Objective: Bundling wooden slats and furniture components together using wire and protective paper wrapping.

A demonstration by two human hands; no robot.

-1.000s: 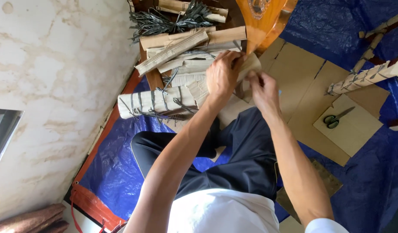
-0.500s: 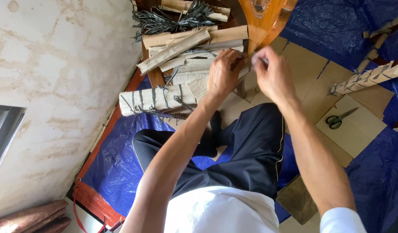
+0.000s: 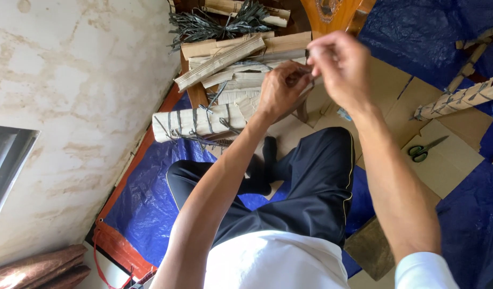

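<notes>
From the head view, I am seeing the left hand (image 3: 281, 88) and right hand (image 3: 340, 67) pinching a thin strip (image 3: 309, 75) between closed fingertips, keeping it taut. Just beyond the grip, tied bundles (image 3: 201, 122) are lying within reach; scissors (image 3: 425, 150) are resting well right.

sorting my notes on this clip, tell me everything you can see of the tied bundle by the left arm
The tied bundle is a pale, straw-coloured roll of flat dried strips, bound crosswise by several dark cords with loose ends trailing. It lies on its side on the blue tarp, against a stack of similar strips. Neither hand touches it.
</notes>
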